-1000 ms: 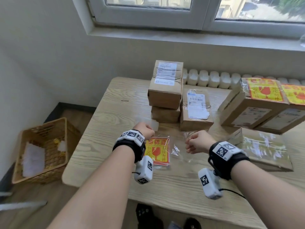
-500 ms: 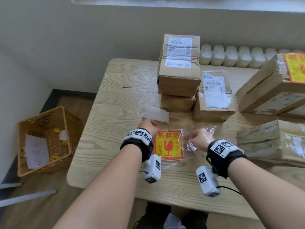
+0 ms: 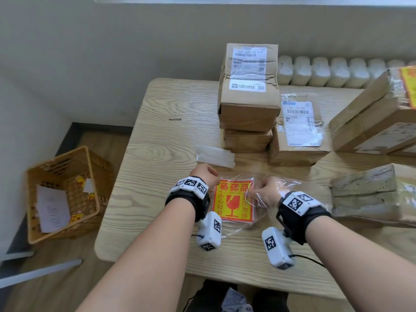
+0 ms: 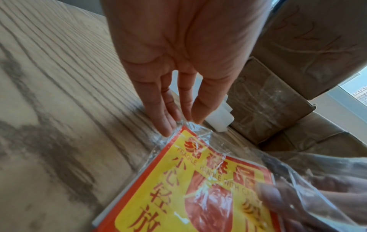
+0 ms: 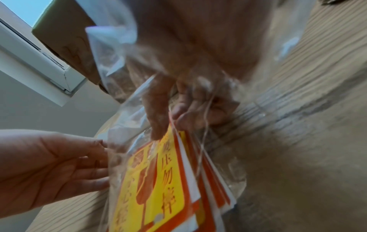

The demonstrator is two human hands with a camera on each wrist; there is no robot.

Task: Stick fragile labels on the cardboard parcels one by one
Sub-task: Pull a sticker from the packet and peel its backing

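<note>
A stack of red-and-yellow fragile labels lies in a clear plastic bag on the wooden table. My left hand presses the bag's far left corner down with straight fingers. My right hand is inside the bag, its thumb and fingers pinching the right edge of the top label. Brown cardboard parcels stand behind: a stack of two and a flatter one, both bearing only shipping slips. Parcels at the right carry fragile labels.
A white backing strip lies just beyond my left hand. Another taped parcel sits close to my right wrist. On the floor to the left, an orange basket holds paper scraps. A white radiator runs behind the table.
The head view has tilted down. My right hand has gone from a fist beside the bag to reaching inside it onto the labels. My left hand stays at the bag's corner.
</note>
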